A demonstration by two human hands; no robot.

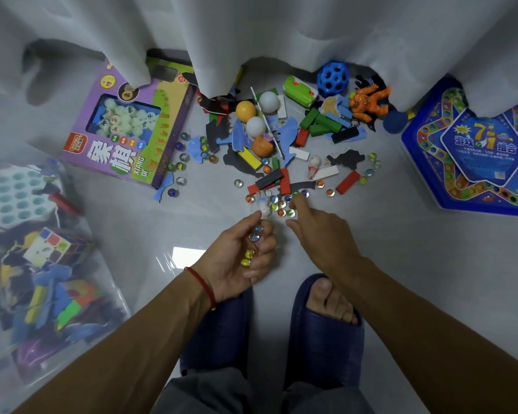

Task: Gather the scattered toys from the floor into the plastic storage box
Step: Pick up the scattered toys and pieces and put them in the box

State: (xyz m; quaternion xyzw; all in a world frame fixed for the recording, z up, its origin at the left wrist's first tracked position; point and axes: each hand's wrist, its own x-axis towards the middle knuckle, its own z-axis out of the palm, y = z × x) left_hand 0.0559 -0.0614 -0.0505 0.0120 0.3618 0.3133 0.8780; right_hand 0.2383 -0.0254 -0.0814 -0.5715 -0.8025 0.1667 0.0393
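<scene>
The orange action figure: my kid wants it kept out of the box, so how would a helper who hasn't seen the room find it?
Start at the white curtain along the far edge of the floor, then find the blue ball with holes under its hem. Just right of and below that ball lies the orange action figure, limbs spread. It is the only orange toy with arms and legs; the other orange things are round balls.

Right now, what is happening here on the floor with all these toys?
A person is tidying toys off the floor. The left hand cups several glass marbles and pinches a small white figure, while the right hand reaches its fingers toward the loose marbles on the floor. The clear plastic storage box at the left already holds a cube and blocks. Balls, blocks and two game boxes lie by the curtain.
</scene>
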